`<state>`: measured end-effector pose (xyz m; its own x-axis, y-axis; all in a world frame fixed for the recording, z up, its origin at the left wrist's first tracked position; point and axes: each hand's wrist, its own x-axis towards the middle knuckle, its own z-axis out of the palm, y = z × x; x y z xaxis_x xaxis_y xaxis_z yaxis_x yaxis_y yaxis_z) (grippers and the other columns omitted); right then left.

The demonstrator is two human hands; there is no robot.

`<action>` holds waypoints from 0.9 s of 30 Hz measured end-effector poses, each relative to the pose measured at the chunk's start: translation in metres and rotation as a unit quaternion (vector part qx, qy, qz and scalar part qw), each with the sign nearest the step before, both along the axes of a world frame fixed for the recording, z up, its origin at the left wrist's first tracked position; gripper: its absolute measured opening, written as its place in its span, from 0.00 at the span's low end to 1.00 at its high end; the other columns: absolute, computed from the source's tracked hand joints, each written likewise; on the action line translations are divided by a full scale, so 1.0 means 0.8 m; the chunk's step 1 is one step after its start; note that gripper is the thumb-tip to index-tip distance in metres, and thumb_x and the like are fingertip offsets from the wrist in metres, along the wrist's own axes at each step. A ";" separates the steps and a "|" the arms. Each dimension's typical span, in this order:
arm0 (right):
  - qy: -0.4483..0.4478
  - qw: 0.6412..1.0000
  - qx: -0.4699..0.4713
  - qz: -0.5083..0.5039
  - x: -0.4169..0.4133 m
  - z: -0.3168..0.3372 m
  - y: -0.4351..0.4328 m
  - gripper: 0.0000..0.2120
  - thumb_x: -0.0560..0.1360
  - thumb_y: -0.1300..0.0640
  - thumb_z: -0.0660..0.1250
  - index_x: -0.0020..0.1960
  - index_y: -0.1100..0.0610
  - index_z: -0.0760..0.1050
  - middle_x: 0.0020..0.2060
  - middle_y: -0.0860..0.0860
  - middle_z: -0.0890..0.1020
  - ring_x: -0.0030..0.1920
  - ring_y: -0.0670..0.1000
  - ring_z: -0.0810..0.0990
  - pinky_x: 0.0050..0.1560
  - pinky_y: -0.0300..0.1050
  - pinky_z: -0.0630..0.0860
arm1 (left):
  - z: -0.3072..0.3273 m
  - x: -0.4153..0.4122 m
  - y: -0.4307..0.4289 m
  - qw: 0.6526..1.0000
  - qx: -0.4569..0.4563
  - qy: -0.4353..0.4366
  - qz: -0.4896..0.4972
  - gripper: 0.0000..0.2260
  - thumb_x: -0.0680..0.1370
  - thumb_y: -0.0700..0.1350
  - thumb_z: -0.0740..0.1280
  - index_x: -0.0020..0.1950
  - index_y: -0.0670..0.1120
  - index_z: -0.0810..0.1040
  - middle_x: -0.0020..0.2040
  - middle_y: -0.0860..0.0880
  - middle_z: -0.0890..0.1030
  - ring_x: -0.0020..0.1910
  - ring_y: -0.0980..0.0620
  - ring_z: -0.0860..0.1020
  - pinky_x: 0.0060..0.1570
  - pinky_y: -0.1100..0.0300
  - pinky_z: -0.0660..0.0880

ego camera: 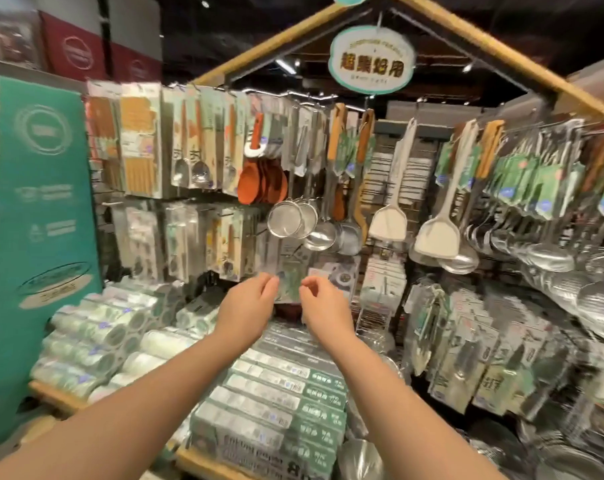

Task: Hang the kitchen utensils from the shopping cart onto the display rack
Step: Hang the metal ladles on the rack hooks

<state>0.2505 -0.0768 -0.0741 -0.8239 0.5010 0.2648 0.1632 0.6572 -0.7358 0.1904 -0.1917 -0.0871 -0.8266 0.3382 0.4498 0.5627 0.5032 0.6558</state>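
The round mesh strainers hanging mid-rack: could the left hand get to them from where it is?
Probably yes: the strainers hang just above the left hand with open air between, but it is pinching a packaged utensil.

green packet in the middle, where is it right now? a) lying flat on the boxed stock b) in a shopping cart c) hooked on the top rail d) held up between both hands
d: the green packet is up in front of the rack, below the mesh strainers, with the left hand pinching its left edge and the right hand pinching at its right edge.
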 end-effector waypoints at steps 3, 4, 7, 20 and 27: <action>0.007 0.999 0.008 -0.037 -0.033 0.007 0.020 0.11 0.80 0.52 0.55 0.55 0.52 0.75 0.48 0.48 0.80 0.47 0.50 0.76 0.49 0.46 0.73 | 0.008 -0.041 0.024 1.000 -0.009 0.003 -0.028 0.18 0.81 0.50 0.53 0.44 0.41 0.77 0.41 0.44 0.80 0.43 0.45 0.76 0.45 0.52 0.70; 0.010 0.999 0.004 -0.050 -0.046 0.011 0.026 0.11 0.80 0.51 0.55 0.54 0.51 0.75 0.48 0.48 0.80 0.47 0.50 0.76 0.49 0.47 0.74 | 0.015 -0.055 0.030 0.999 -0.012 0.007 -0.039 0.18 0.81 0.51 0.53 0.43 0.41 0.77 0.40 0.44 0.80 0.42 0.45 0.76 0.45 0.52 0.71; 0.014 0.997 -0.006 -0.079 -0.083 0.022 0.037 0.12 0.80 0.52 0.55 0.54 0.52 0.76 0.48 0.49 0.81 0.49 0.50 0.77 0.49 0.47 0.73 | 0.034 -0.100 0.044 0.998 -0.022 0.022 -0.061 0.19 0.81 0.51 0.53 0.42 0.41 0.77 0.39 0.45 0.80 0.43 0.46 0.77 0.46 0.52 0.72; 0.022 0.986 -0.012 -0.165 -0.154 0.040 0.115 0.12 0.79 0.53 0.55 0.48 0.51 0.77 0.44 0.47 0.81 0.44 0.51 0.79 0.44 0.49 0.77 | 0.054 -0.210 0.098 0.994 -0.020 0.031 -0.107 0.16 0.80 0.47 0.55 0.33 0.47 0.67 0.32 0.48 0.73 0.39 0.45 0.73 0.37 0.55 0.64; 0.011 0.986 -0.009 -0.166 -0.157 0.044 0.163 0.11 0.79 0.52 0.55 0.47 0.51 0.75 0.43 0.48 0.81 0.42 0.51 0.80 0.45 0.49 0.76 | 0.073 -0.219 0.154 0.991 -0.009 0.017 -0.134 0.15 0.80 0.47 0.56 0.66 0.47 0.70 0.52 0.48 0.79 0.45 0.51 0.75 0.43 0.58 0.68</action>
